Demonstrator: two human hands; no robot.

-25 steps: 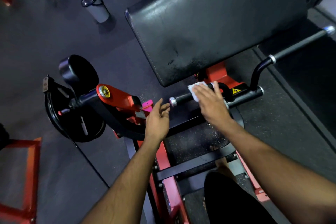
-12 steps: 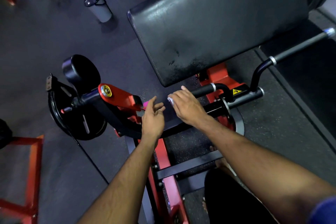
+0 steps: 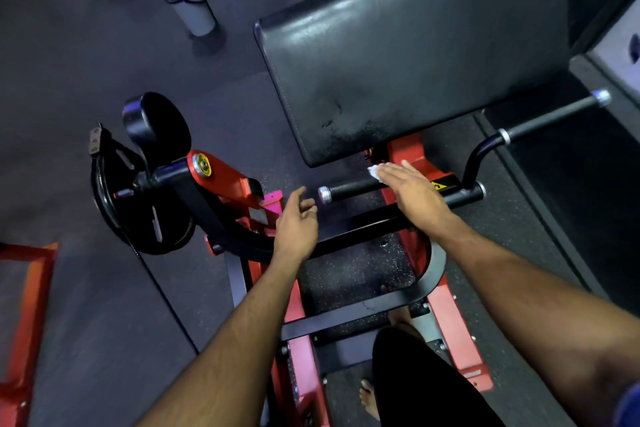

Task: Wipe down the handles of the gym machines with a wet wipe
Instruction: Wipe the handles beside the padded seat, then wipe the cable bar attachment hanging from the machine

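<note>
Handle: black cylindrical foam-gripped handle (image 3: 349,188) with a silver metal end cap (image 3: 324,194), lying crosswise just under the right fingers; its capped end points toward the left fingers.
Wipe: small white crumpled wet wipe (image 3: 375,171), pressed on the handle under the right fingertips, one corner showing just beyond them.
Right hand: right hand (image 3: 414,194) lies flat over the inner part of the handle, fingers (image 3: 393,173) straight and together, pressing the wipe down, not curled round the bar.
Left hand: left hand (image 3: 297,227) hovers just short of the end cap, fingers loosely curled and relaxed, holding nothing and touching nothing.
Change: half a second ago the right hand covered the capped end; it has now slid back inward along the bar, baring the cap and the outer grip.
Meaning: judged a back-and-forth stroke in progress; this handle is being covered along its length.
Remaining: second black handle (image 3: 550,116), angled up well beyond the right fingers, appears still to be wiped.
Surroundings: large black padded vinyl arm rest (image 3: 415,62) above the fingers; red steel frame (image 3: 235,184) and black weight plate (image 3: 138,211) beyond the left fingers; grey bottle (image 3: 194,10) on the floor, well apart.
</note>
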